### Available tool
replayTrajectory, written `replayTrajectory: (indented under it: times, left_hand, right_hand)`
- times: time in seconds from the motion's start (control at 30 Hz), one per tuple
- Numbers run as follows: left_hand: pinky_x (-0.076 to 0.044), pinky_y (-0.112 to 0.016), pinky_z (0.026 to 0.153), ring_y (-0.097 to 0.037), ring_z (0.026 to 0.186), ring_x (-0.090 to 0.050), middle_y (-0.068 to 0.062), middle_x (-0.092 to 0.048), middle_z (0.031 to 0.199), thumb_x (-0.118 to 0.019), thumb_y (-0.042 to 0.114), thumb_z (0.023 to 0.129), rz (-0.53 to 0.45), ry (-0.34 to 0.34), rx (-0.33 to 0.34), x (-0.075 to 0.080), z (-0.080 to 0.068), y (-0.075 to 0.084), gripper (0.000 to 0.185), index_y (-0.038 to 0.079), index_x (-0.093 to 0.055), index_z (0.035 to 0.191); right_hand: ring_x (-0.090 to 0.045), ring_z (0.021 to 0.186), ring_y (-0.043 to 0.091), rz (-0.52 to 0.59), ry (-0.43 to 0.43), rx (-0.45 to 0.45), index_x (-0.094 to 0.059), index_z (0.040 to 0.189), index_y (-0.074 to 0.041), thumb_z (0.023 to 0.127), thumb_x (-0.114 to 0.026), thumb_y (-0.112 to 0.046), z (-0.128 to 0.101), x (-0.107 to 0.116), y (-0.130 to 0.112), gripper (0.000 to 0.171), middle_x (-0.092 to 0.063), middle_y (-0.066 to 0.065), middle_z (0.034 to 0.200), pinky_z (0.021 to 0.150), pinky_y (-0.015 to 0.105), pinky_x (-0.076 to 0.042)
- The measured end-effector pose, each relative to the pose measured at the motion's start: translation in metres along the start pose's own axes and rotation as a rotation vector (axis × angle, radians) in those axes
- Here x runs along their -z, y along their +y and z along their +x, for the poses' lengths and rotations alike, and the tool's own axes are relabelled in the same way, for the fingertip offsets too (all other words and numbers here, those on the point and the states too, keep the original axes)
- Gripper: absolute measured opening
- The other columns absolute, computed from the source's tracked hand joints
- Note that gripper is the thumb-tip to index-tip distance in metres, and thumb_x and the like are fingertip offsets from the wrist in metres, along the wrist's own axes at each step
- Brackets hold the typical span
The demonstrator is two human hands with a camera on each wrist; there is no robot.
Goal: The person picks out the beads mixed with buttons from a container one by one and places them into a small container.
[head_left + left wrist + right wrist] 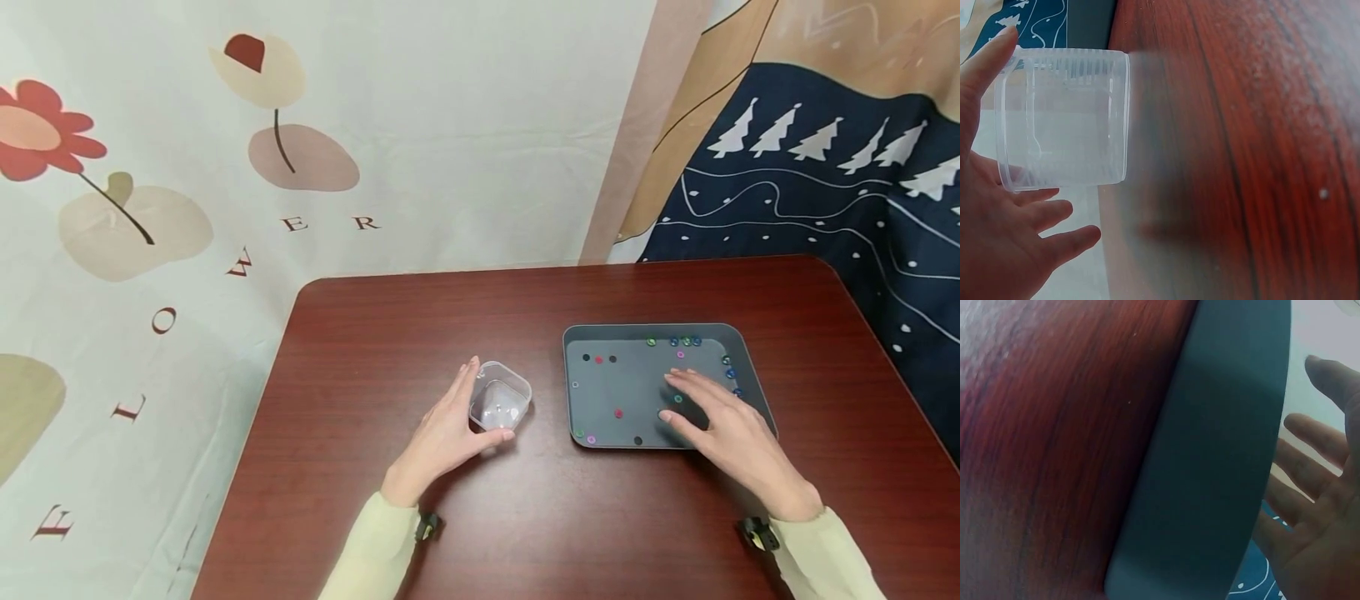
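A small clear plastic container [501,404] stands on the dark wooden table [420,325], left of a grey tray [573,392]. My left hand [487,402] cups the container with straight fingers, thumb along its near side. In the left wrist view one fingertip touches the container [1063,119] rim and the other fingers [1054,244] are spread free. Small coloured beads lie scattered in the tray, such as a red bead [618,412]. My right hand [667,396] hovers flat over the tray's right half with fingers spread, holding nothing. The right wrist view shows the tray [1210,462] wall and the spread fingers [1310,481].
A flower-print cloth [225,167] hangs behind the table and a dark blue cloth with white trees [825,183] hangs at the right. The table's far edge lies just behind the tray. Bare wood lies left of the container and along the near edge.
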State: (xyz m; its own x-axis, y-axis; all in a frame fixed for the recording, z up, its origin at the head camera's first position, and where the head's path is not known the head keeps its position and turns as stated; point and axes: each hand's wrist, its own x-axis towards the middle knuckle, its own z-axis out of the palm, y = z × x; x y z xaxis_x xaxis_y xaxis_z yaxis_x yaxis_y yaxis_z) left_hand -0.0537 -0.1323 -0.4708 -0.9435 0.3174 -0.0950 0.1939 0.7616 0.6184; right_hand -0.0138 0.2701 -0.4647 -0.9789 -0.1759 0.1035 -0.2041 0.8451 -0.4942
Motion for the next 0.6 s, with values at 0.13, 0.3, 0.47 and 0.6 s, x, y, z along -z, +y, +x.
replayTrajectory:
  times: [0.13, 0.3, 0.47, 0.6]
  left_hand:
    - [-0.039, -0.063, 0.112, -0.03, 0.152, -0.032, -0.008, -0.02, 0.172, -0.082, 0.059, 0.082, -0.008, -0.009, -0.012, 0.0, 0.001, -0.001, 0.117, 0.016, -0.015, 0.168]
    - [-0.036, -0.056, 0.117, -0.025, 0.154, -0.028, -0.006, -0.017, 0.173, -0.079, 0.06, 0.085, -0.015, -0.029, -0.029, 0.0, 0.001, -0.003, 0.116, 0.014, -0.012, 0.168]
    - [-0.037, -0.058, 0.115, -0.027, 0.153, -0.03, -0.007, -0.017, 0.172, -0.077, 0.061, 0.086, -0.017, -0.026, -0.039, 0.001, 0.0, -0.001, 0.115, 0.013, -0.012, 0.168]
    - [-0.038, -0.059, 0.114, -0.029, 0.153, -0.03, -0.007, -0.018, 0.172, -0.077, 0.061, 0.086, -0.024, -0.02, -0.047, 0.002, 0.0, -0.001, 0.114, 0.012, -0.014, 0.167]
  right_hand:
    - [-0.054, 0.131, 0.043, -0.003, -0.02, 0.033, -0.065, 0.138, -0.008, 0.089, -0.083, -0.029, 0.002, -0.003, 0.005, 0.057, -0.059, 0.019, 0.144, 0.098, 0.068, -0.047]
    - [-0.057, 0.127, 0.041, 0.002, -0.061, 0.062, -0.067, 0.136, -0.007, 0.088, -0.084, -0.026, 0.004, -0.005, 0.012, 0.054, -0.062, 0.018, 0.139, 0.097, 0.064, -0.05]
    - [-0.058, 0.124, 0.042, -0.021, -0.078, 0.068, -0.069, 0.132, -0.007, 0.085, -0.086, -0.024, 0.007, -0.003, 0.018, 0.052, -0.064, 0.018, 0.134, 0.096, 0.065, -0.049]
    - [-0.059, 0.122, 0.041, -0.031, -0.086, 0.076, -0.07, 0.13, -0.007, 0.084, -0.087, -0.023, 0.007, -0.003, 0.02, 0.051, -0.065, 0.018, 0.132, 0.096, 0.065, -0.049]
